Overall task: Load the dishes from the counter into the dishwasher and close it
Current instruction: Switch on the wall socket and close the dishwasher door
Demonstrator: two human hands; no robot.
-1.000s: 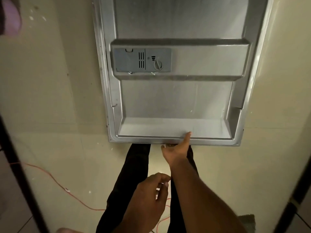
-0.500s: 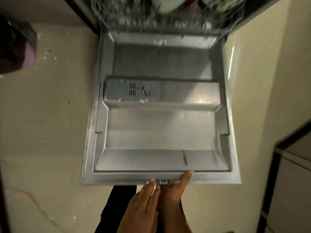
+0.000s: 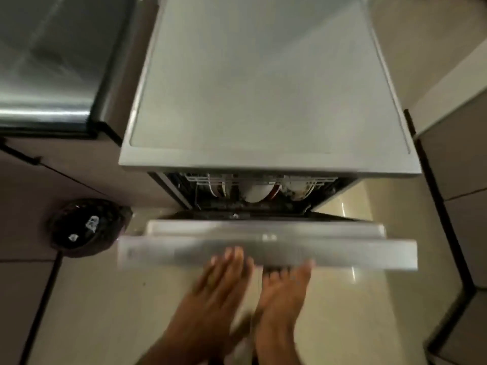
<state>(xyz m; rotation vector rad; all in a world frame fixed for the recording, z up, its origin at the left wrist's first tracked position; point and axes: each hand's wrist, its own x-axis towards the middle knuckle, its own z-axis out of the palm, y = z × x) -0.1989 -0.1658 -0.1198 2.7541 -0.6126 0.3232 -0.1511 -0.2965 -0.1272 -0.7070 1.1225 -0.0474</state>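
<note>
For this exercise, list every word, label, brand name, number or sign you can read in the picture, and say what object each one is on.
None can be read.
Dishwasher door: a small pale mark on its top edge, too blurred to tell whether it is text.
Dark basket on the floor at the left: white patches on packets inside, possibly print, too small and blurred to read.
Dishwasher top and dishes in the rack: no text visible.

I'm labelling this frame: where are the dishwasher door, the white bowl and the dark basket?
dishwasher door (image 3: 329, 252): head view, top edge.
white bowl (image 3: 255, 193): head view, rounded underside.
dark basket (image 3: 87, 227): head view, inside.
</note>
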